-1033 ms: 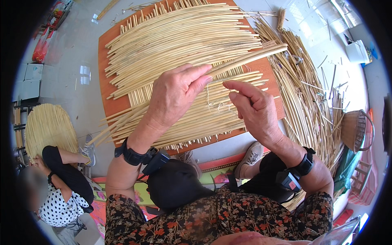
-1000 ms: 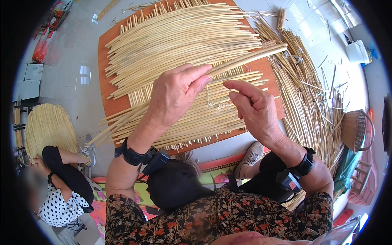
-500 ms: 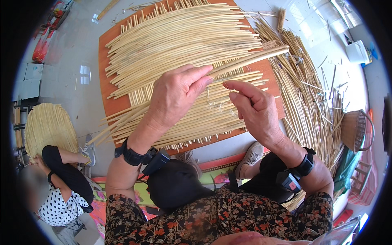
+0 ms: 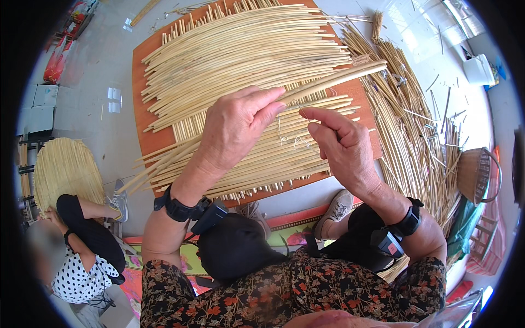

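Observation:
My left hand (image 4: 232, 123) is closed round a few pale peeled stalks (image 4: 344, 77), their thicker ends pointing right and their other ends passing back under my wrist to the lower left. White thread (image 4: 280, 131) hangs from near my left thumb and curls into small loops. Facing it, my right hand (image 4: 347, 145) is closed, thumb and bent forefinger together; a very thin line, perhaps a needle or thread, shows at the fingertips. Below both hands, rows of stalks (image 4: 240, 52) lie side by side over a crosswise layer on a reddish-brown board (image 4: 143, 117).
A heap of loose stalks (image 4: 407, 120) covers the floor at right, beside a wicker basket (image 4: 473, 174). At left sits another person (image 4: 85, 273) with a hand on a rounded stalk mat (image 4: 68, 169). A flowered mat (image 4: 279, 236) lies under my feet.
The loops of the hanging thread have shifted and drawn closer together. My right hand has moved very slightly; my left hand keeps its hold on the stalks.

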A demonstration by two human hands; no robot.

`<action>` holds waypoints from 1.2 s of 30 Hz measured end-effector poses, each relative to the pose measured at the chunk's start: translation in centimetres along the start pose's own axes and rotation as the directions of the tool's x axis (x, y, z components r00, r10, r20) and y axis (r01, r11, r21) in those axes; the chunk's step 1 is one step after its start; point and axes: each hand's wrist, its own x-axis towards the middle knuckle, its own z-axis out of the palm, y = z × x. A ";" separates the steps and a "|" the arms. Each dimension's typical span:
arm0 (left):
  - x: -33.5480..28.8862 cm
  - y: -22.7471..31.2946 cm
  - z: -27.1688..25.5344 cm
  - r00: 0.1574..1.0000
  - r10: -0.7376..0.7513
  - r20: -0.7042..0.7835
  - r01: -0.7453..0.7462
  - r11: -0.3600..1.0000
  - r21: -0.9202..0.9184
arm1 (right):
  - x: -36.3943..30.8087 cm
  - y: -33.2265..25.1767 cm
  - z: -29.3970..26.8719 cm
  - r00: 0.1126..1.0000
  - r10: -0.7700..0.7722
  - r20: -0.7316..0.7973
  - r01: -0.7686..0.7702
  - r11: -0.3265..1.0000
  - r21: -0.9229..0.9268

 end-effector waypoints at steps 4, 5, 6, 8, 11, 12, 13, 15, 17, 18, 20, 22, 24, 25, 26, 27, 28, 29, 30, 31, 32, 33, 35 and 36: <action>0.0 0.0 -0.1 1.000 -0.025 0.002 0.025 1.000 0.006 | 0.0 0.2 0.0 1.000 -0.020 -0.001 0.020 1.000 -0.020; 0.0 -0.1 0.0 1.000 -0.017 -0.002 0.017 1.000 0.002 | 0.0 0.1 0.0 1.000 -0.014 0.001 0.014 1.000 -0.018; -0.1 -0.1 0.0 1.000 -0.010 -0.006 0.010 1.000 -0.002 | 0.0 0.0 0.0 1.000 -0.008 0.003 0.008 1.000 -0.017; 0.0 -0.1 0.0 1.000 -0.015 0.000 0.015 1.000 0.001 | 0.0 0.1 0.0 1.000 -0.001 0.002 0.001 1.000 0.000; 0.0 0.0 0.0 0.999 -0.031 0.008 0.031 1.000 0.001 | 0.0 0.1 -0.1 1.000 0.003 0.003 -0.003 1.000 -0.002; 0.0 0.0 0.0 0.999 -0.038 0.011 0.038 0.999 -0.001 | 0.0 0.2 -0.1 1.000 0.003 0.004 -0.003 1.000 -0.008; 0.0 0.0 0.0 1.000 -0.030 0.004 0.030 1.000 -0.004 | 0.0 0.1 -0.1 1.000 0.002 0.005 -0.002 1.000 -0.011; 0.0 -0.1 0.1 1.000 -0.015 -0.010 0.015 1.000 -0.011 | 0.1 0.1 -0.2 1.000 0.000 0.006 0.001 1.000 -0.018; 0.0 0.0 0.0 1.000 -0.021 -0.002 0.021 1.000 -0.009 | 0.1 0.3 -0.1 1.000 -0.001 0.003 0.001 1.000 -0.016; 0.0 0.0 0.0 1.000 -0.024 0.002 0.024 1.000 -0.007 | 0.1 0.4 0.0 1.000 -0.001 0.002 0.001 1.000 -0.015; 0.0 0.1 -0.1 1.000 -0.004 0.010 0.004 1.000 0.008 | 0.3 0.5 0.0 1.000 -0.014 -0.012 0.014 1.000 -0.001; 0.1 0.1 -0.1 1.000 -0.002 0.011 0.002 1.000 0.010 | 0.3 0.4 0.0 1.000 -0.015 -0.018 0.015 1.000 0.014; 0.2 0.0 0.0 1.000 -0.019 0.005 0.019 1.000 -0.002 | 0.2 0.3 -0.1 1.000 -0.004 -0.015 0.005 1.000 0.030; 0.1 0.0 0.0 1.000 -0.020 0.004 0.020 1.000 -0.004 | 0.2 0.2 -0.1 1.000 -0.003 -0.013 0.004 1.000 0.030; 0.1 0.0 0.0 1.000 -0.020 0.004 0.020 1.000 -0.006 | 0.1 0.1 -0.1 1.000 -0.003 -0.011 0.003 1.000 0.030; 0.1 0.0 0.0 1.000 -0.021 0.003 0.021 1.000 -0.007 | 0.1 0.1 -0.1 1.000 -0.002 -0.009 0.002 1.000 0.030; 0.1 -0.1 0.0 1.000 -0.023 -0.001 0.023 1.000 -0.013 | 0.1 0.1 -0.1 1.000 -0.006 -0.008 0.006 1.000 0.025; 0.1 -0.1 0.0 1.000 -0.025 -0.004 0.025 1.000 -0.018 | 0.1 0.1 -0.1 1.000 -0.010 -0.007 0.010 1.000 0.020; 0.1 -0.1 0.1 1.000 -0.027 -0.008 0.027 0.999 -0.023 | 0.1 0.1 -0.1 1.000 -0.014 -0.005 0.014 1.000 0.015; 0.1 -0.1 0.0 1.000 -0.017 -0.007 0.017 1.000 -0.013 | 0.1 0.0 -0.1 1.000 -0.013 -0.005 0.013 1.000 0.011; 0.1 -0.1 0.0 1.000 -0.007 -0.006 0.007 1.000 -0.003 | 0.0 -0.1 -0.2 1.000 -0.012 -0.005 0.013 1.000 0.008; 0.1 -0.1 0.0 1.000 0.003 -0.005 -0.003 1.000 0.007 | 0.0 -0.2 -0.2 1.000 -0.012 -0.004 0.012 1.000 0.004; 0.2 -0.1 0.0 1.000 -0.010 0.003 0.010 1.000 0.005 | 0.1 0.1 -0.3 1.000 -0.016 -0.003 0.016 1.000 -0.003; 0.3 -0.1 0.1 1.000 -0.016 0.007 0.016 1.000 0.005 | 0.2 0.2 -0.3 1.000 -0.018 -0.003 0.018 1.000 -0.006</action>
